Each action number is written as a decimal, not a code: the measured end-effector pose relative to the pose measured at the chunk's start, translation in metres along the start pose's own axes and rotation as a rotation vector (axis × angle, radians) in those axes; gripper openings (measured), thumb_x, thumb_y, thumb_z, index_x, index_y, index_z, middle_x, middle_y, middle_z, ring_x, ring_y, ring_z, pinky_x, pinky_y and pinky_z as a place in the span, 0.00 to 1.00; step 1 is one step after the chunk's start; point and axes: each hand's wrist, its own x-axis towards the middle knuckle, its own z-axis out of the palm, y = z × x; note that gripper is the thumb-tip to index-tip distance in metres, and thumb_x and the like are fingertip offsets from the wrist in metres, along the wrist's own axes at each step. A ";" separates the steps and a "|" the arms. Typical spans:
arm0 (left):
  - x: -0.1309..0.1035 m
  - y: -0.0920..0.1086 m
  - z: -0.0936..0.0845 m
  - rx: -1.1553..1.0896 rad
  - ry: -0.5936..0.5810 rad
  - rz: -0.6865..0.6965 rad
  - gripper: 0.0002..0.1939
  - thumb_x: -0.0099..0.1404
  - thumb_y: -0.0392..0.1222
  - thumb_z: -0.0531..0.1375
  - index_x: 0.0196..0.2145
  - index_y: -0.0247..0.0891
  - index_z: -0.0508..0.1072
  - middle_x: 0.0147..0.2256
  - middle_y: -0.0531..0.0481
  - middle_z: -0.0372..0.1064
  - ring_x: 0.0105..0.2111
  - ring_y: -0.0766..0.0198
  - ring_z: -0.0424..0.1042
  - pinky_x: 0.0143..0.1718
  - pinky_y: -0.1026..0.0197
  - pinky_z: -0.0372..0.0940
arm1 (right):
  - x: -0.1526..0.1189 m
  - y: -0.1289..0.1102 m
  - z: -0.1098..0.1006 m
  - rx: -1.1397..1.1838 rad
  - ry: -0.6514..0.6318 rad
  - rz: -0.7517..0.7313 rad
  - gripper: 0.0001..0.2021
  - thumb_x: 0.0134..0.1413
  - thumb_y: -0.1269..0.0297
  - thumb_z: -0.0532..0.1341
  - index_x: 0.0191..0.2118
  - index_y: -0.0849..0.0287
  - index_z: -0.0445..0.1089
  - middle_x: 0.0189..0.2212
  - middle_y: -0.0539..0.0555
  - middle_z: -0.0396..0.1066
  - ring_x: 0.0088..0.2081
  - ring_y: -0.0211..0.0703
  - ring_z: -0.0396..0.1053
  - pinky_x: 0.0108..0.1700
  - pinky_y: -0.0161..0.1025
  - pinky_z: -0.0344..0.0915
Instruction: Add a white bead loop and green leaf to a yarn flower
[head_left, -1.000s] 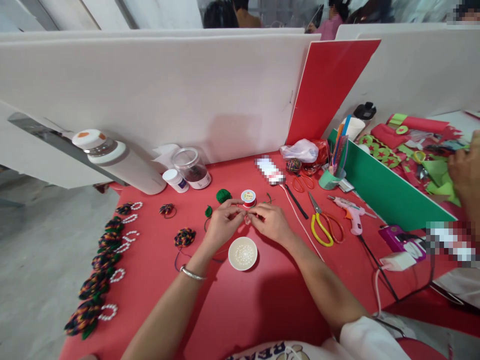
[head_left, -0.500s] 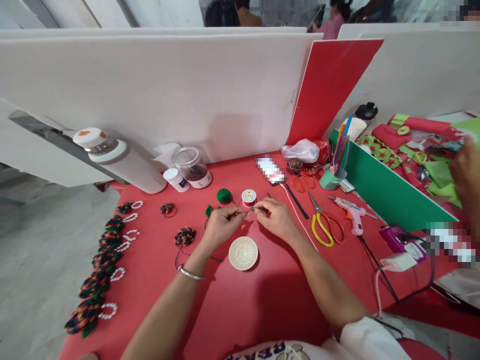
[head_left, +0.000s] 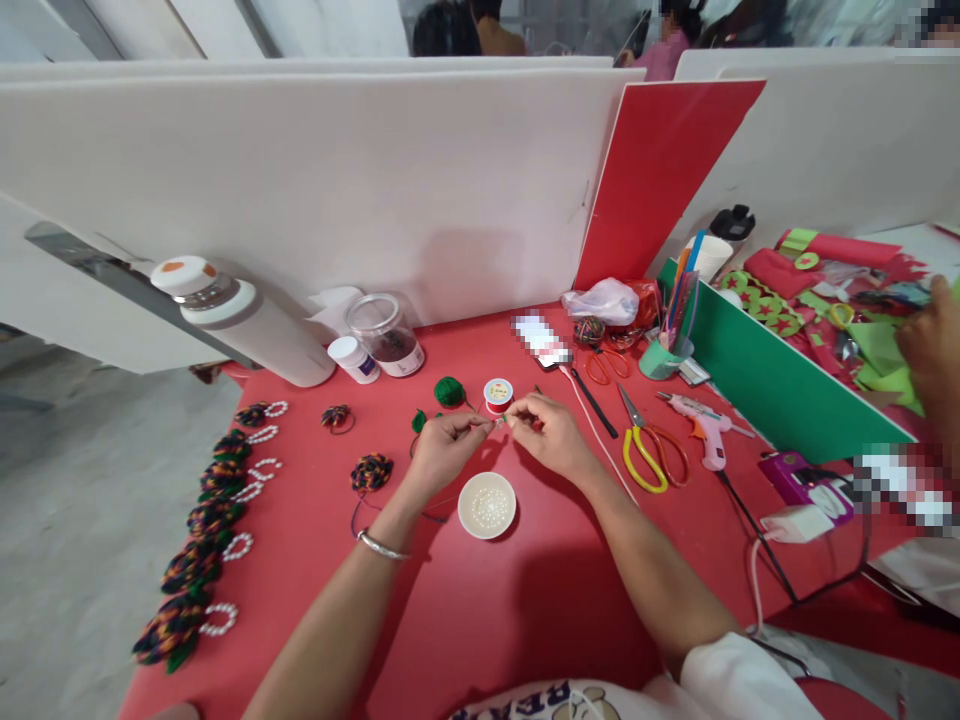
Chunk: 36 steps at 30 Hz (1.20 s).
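Fingertips nearly meeting, my left hand (head_left: 448, 448) and my right hand (head_left: 549, 432) are both closed in a pinch above the red table (head_left: 487, 610). A tiny pale and green bit shows between them, too small to name. Just behind the fingers stands a spool of red thread (head_left: 498, 394). In front of them is a white bowl (head_left: 487, 480) of small white beads. To the left lie a ball of green yarn (head_left: 449, 391), a multicoloured knitted rosette (head_left: 371, 471) with a loose strand and a smaller one (head_left: 335, 417).
A row of knitted pieces with bead loops (head_left: 193, 565) lines the left edge. A bottle (head_left: 255, 320) and jar (head_left: 390, 340) stand behind. At right are yellow-handled scissors (head_left: 643, 455), a pink glue gun (head_left: 706, 425), cables and a green divider (head_left: 787, 370), with another person's hand (head_left: 930, 340) beyond.
My right fingertips have come slightly closer to the left ones. The other person's hand at the right edge has shifted a little. The table things stay in place.
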 end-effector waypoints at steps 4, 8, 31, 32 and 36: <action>0.000 0.000 0.000 0.012 -0.005 0.018 0.15 0.60 0.50 0.61 0.30 0.35 0.80 0.19 0.55 0.65 0.19 0.71 0.56 0.20 0.67 0.51 | 0.001 0.001 0.003 0.088 -0.030 0.005 0.06 0.61 0.64 0.59 0.35 0.57 0.71 0.33 0.51 0.74 0.35 0.39 0.70 0.36 0.34 0.64; 0.000 -0.002 0.000 0.059 -0.011 0.040 0.14 0.61 0.48 0.60 0.31 0.34 0.80 0.18 0.56 0.63 0.18 0.71 0.55 0.20 0.67 0.50 | 0.001 0.005 0.006 0.119 -0.073 -0.015 0.06 0.62 0.64 0.59 0.36 0.58 0.71 0.34 0.51 0.74 0.35 0.38 0.70 0.37 0.34 0.64; 0.002 -0.002 -0.003 -0.396 0.053 -0.208 0.14 0.50 0.49 0.71 0.27 0.34 0.79 0.18 0.53 0.68 0.16 0.74 0.57 0.17 0.68 0.49 | -0.003 0.018 0.020 0.448 -0.205 0.315 0.13 0.57 0.55 0.65 0.41 0.59 0.77 0.31 0.52 0.77 0.29 0.40 0.72 0.33 0.37 0.68; 0.002 -0.003 -0.003 -0.414 0.066 -0.239 0.15 0.50 0.49 0.71 0.27 0.34 0.78 0.16 0.56 0.63 0.14 0.75 0.52 0.16 0.68 0.44 | -0.003 0.017 0.020 0.421 -0.184 0.300 0.12 0.57 0.56 0.65 0.40 0.59 0.77 0.31 0.52 0.77 0.30 0.40 0.72 0.34 0.37 0.68; 0.002 -0.006 -0.005 -0.449 0.055 -0.271 0.16 0.50 0.50 0.71 0.28 0.34 0.77 0.13 0.59 0.57 0.12 0.76 0.47 0.15 0.67 0.39 | -0.001 0.016 0.018 0.437 -0.164 0.262 0.11 0.56 0.56 0.66 0.38 0.59 0.76 0.32 0.52 0.77 0.33 0.39 0.72 0.38 0.37 0.69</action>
